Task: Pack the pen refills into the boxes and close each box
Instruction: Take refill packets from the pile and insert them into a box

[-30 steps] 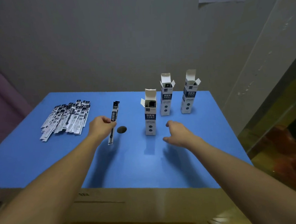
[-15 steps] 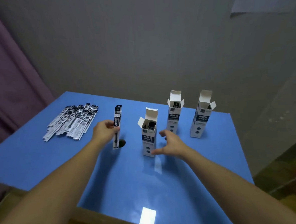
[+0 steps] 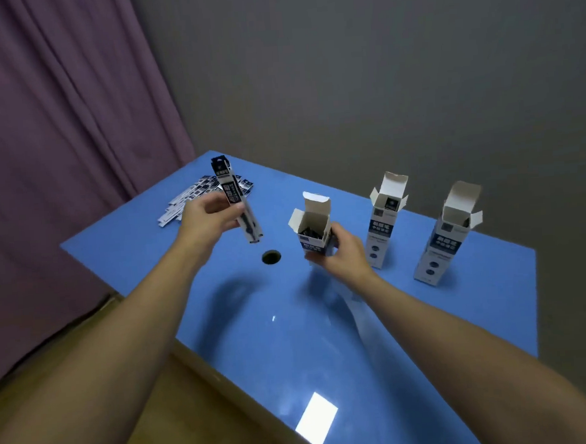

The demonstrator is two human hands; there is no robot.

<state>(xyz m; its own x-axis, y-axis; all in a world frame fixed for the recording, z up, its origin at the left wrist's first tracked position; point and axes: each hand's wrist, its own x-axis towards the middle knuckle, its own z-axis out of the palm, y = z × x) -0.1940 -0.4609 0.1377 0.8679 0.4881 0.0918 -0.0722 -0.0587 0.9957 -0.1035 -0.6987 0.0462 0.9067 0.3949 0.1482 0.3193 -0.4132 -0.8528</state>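
Since earlier, right hand (image 3: 341,256) has clasped the nearest box (image 3: 314,229); left hand (image 3: 205,220) grips a refill (image 3: 237,201) at its 9 o'clock. All three boxes remain open; refill pile (image 3: 197,196) remains.

A blue table (image 3: 429,333) with a round hole (image 3: 271,257), purple curtain (image 3: 56,133), grey wall (image 3: 379,79).

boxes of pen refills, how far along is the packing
Done: nothing closed; all three white-and-blue cardboard boxes stand open. In hand: left hand holds one packaged refill, right hand grips the nearest box, partly filled. Left: the refill pile and closing.
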